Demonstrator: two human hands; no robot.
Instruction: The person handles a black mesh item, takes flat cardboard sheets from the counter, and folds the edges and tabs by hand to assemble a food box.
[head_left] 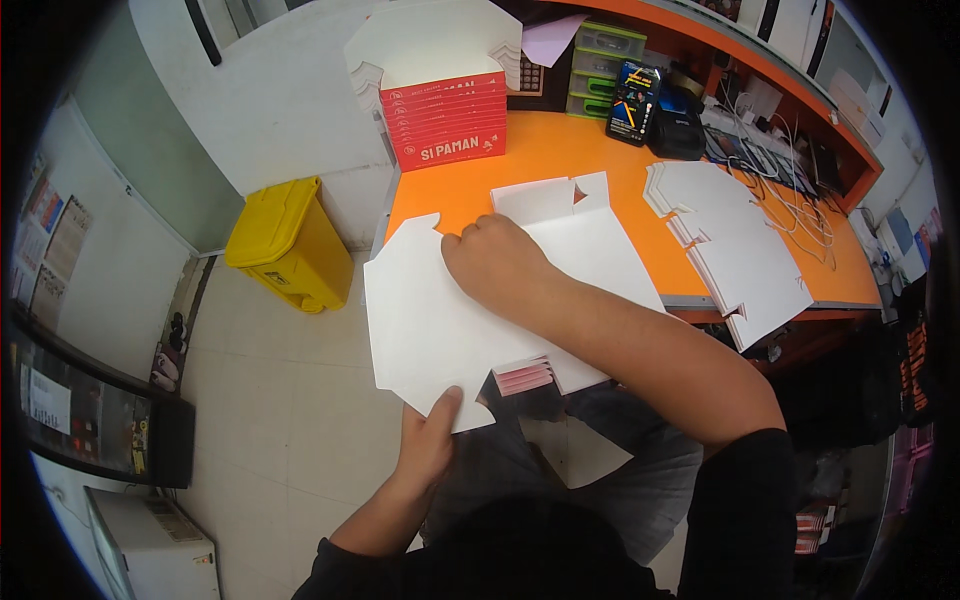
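A white cardboard box blank (420,310) lies tilted across my lap and the front of the orange table. Its notched flap spreads to the left, and a creased panel (580,240) reaches back onto the table. My left hand (430,432) grips the near left edge, thumb on top and fingers hidden underneath. Crossing the board from the right, my right hand (492,262) rests in a fist near the crease, knuckles up; I see nothing in it. Pink-edged folded layers (523,377) show at the near edge, between the two panels.
Nested red and white boxes (445,120) stand at the back left of the orange table (560,145). Flat white blanks (745,250) lie stacked at the right, beside tangled white cables (800,200). Green-fronted drawers (603,70) stand behind. A yellow bin (290,245) is on the floor.
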